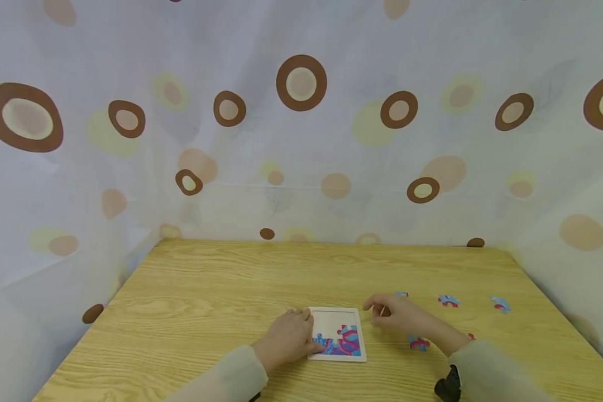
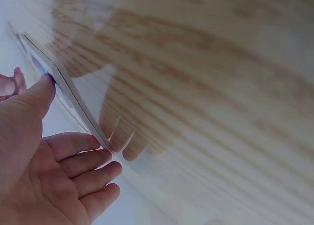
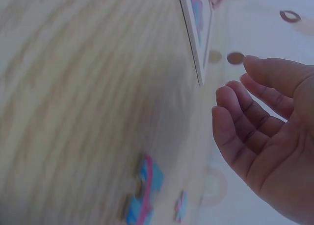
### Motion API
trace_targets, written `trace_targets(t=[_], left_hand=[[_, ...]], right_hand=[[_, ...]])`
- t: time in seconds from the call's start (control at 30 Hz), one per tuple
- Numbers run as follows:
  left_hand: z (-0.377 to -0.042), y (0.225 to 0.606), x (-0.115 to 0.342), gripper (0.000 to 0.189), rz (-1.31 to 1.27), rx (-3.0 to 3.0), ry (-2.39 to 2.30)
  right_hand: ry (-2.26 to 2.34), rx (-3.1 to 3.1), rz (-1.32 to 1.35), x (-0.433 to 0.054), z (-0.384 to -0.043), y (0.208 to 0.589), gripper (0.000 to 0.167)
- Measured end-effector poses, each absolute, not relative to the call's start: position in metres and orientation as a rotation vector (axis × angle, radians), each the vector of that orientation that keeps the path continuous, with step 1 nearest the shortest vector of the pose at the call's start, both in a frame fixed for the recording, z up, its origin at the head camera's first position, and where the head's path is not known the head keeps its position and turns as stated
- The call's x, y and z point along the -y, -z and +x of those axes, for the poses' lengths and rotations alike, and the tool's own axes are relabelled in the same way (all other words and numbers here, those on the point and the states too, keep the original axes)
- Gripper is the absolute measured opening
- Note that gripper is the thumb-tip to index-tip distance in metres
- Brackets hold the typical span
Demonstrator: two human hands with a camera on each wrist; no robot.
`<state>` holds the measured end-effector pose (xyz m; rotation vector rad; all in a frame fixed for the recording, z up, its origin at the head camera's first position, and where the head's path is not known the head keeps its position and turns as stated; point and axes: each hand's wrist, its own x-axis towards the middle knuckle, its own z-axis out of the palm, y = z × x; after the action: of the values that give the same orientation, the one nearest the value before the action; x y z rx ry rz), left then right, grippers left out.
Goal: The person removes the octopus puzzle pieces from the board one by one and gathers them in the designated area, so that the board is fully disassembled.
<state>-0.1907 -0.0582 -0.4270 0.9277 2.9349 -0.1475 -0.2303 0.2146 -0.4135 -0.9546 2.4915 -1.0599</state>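
Note:
A white square jigsaw tray (image 1: pixel 326 320) lies on the wooden table, with joined blue, purple and red puzzle pieces (image 1: pixel 349 343) along its lower and right part. My left hand (image 1: pixel 288 336) rests at the tray's left side, thumb pressing on its lower left corner. In the left wrist view the extended fingers (image 2: pixel 93 178) reach the tray's edge. To the right of the tray hovers my right hand (image 1: pixel 396 312), empty, its fingers loosely bent and thumb apart from them, as the right wrist view shows.
Several loose puzzle pieces lie right of the tray, among them a blue and red piece (image 1: pixel 449 301), a far right one (image 1: pixel 500 304) and a nearer one (image 1: pixel 419 343) beside my right forearm. A spotted white curtain (image 1: pixel 301 206) borders the wooden table (image 1: pixel 206 296).

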Motion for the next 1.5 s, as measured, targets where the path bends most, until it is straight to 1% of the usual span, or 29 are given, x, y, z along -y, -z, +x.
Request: trace_targets(t=[0.23, 0.43, 0.7, 1.17, 1.33, 1.5], left_hand=[[-0.192, 0.429, 0.058, 0.068, 0.906, -2.935, 0.147], [-0.192, 0.429, 0.058, 0.068, 0.923, -2.951, 0.169], [-0.191, 0.428, 0.058, 0.068, 0.933, -2.962, 0.179], [-0.191, 0.427, 0.057, 0.067, 0.908, -2.939, 0.153], [-0.190, 0.427, 0.057, 0.067, 0.919, -2.946, 0.171], [-0.190, 0.428, 0.056, 0.067, 0.914, -2.955, 0.181]], right_hand=[[1.007, -2.471, -0.967, -0.191, -0.224, 0.421, 0.025], [1.011, -2.426, -0.877, -0.181, -0.221, 0.425, 0.025], [0.955, -2.495, -0.869, -0.175, -0.217, 0.425, 0.020], [0.931, -2.514, -0.939, -0.173, -0.218, 0.426, 0.025], [0.928, -2.499, -0.961, -0.173, -0.217, 0.426, 0.020], [0.908, -2.478, -0.899, -0.172, -0.217, 0.425, 0.013]])
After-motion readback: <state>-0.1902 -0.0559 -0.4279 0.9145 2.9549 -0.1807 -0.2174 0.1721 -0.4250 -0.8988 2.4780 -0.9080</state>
